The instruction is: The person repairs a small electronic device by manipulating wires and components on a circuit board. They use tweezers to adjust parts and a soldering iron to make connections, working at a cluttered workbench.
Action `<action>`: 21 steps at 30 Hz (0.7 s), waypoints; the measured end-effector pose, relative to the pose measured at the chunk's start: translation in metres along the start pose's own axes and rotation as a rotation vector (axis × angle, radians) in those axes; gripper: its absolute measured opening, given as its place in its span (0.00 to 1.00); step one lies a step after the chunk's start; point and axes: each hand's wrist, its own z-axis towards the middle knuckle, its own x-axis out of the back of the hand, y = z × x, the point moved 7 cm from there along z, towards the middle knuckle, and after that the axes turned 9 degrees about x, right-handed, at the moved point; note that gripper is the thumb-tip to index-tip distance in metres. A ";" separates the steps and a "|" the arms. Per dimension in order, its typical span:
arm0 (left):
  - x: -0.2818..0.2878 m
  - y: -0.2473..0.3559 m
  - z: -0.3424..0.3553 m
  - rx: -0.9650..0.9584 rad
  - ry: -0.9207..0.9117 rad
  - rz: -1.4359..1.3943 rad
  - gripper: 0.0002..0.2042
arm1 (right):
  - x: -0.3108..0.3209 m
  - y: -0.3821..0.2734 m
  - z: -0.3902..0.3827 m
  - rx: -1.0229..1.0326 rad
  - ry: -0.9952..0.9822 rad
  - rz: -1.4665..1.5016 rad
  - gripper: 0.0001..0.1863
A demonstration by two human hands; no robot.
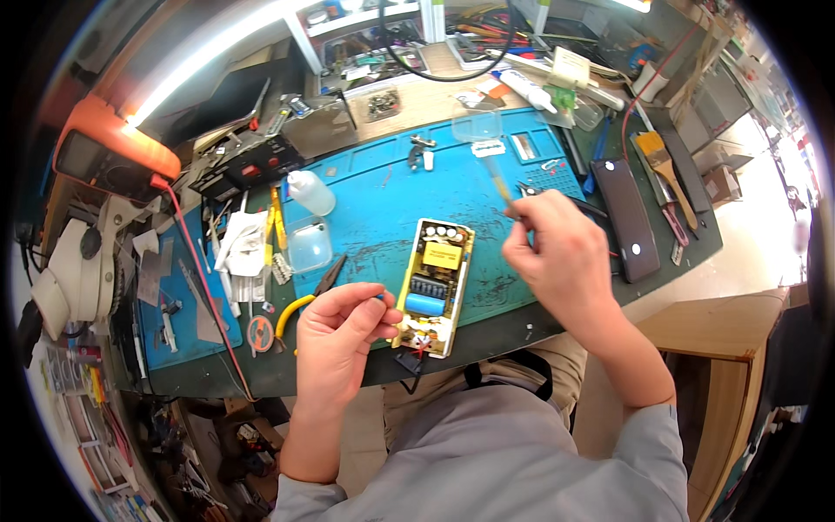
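Pinching with left hand point(341, 331) a small bluish piece point(380, 297), thumb and forefinger together on it, mostly hidden, can't tell kind. Gripping with right hand point(565, 252) a slim tool point(503, 188), clamped between thumb and fingers, slanting up and away over blue mat point(374, 204), blurred, can't tell exact type. Located between both hands, at near edge of mat: open power-supply unit point(435, 291) in pale casing, lying with innards up, slightly slanted, long side running away from body. Showing inside it: yellow block point(442, 255) toward far end, blue cylinder point(425, 304) nearer body, black part point(429, 285) between those two. Sitting by its near end, at bench edge: black connector point(407, 360) with cable. Very close to unit's left side with left fingertips, can't tell if touching. Lying just beside left hand: yellow-handled pliers point(306, 301). Standing farther off on left: clear tub point(310, 244), then white bottle point(311, 193). Lying right of right hand: flat dark case point(631, 222), then flat brush point(664, 170). Placed at far left: orange multimeter point(130, 143) with red lead attached
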 end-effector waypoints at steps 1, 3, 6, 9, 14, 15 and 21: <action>0.001 -0.001 0.002 0.007 -0.002 0.009 0.10 | 0.005 0.002 -0.001 -0.082 0.051 0.114 0.07; -0.001 -0.001 0.003 0.031 0.005 -0.010 0.10 | 0.003 0.008 -0.013 -0.251 0.093 0.307 0.07; -0.006 -0.001 0.006 0.046 -0.006 -0.022 0.11 | -0.010 0.006 -0.028 -0.220 0.046 0.353 0.08; -0.006 -0.001 0.007 0.050 0.006 -0.018 0.11 | -0.005 0.003 -0.026 -0.251 0.068 0.650 0.07; -0.011 -0.003 0.011 0.018 0.015 0.037 0.11 | -0.015 -0.024 -0.015 -0.178 -0.065 1.294 0.12; -0.012 -0.004 0.011 0.015 0.016 0.041 0.10 | -0.025 -0.029 -0.017 -0.210 -0.085 1.404 0.13; -0.014 -0.003 0.010 0.008 0.032 0.060 0.10 | -0.049 -0.034 -0.019 -0.411 -0.111 1.472 0.12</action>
